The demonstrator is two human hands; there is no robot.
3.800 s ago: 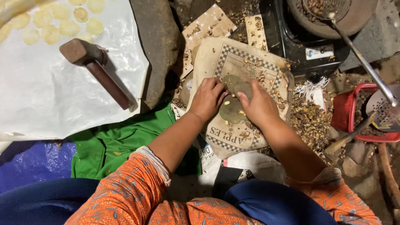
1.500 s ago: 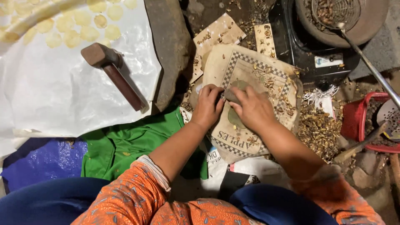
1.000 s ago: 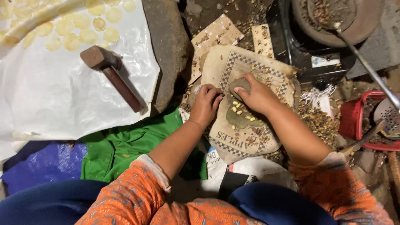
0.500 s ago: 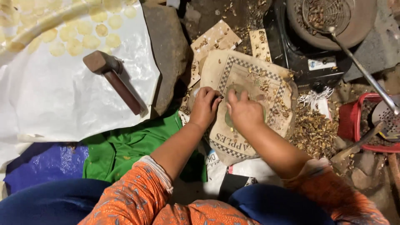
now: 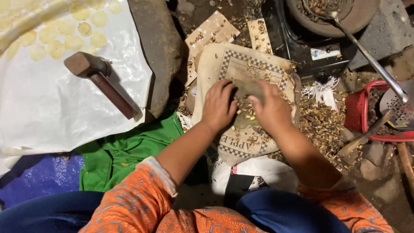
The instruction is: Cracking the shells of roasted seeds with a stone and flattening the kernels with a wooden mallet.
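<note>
Head view: both hands crowd cardboard's middle.

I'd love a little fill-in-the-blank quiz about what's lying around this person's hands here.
1. Both the left hand and the right hand rest on a piece of printed ____ with a checkered border.
2. The wooden mallet lies on a ____ plastic sheet.
3. The cloth beside the left forearm is ____ in colour.
4. Pale round discs lie on the sheet at the upper ____ of the view.

Missing words: cardboard; white; green; left
</note>
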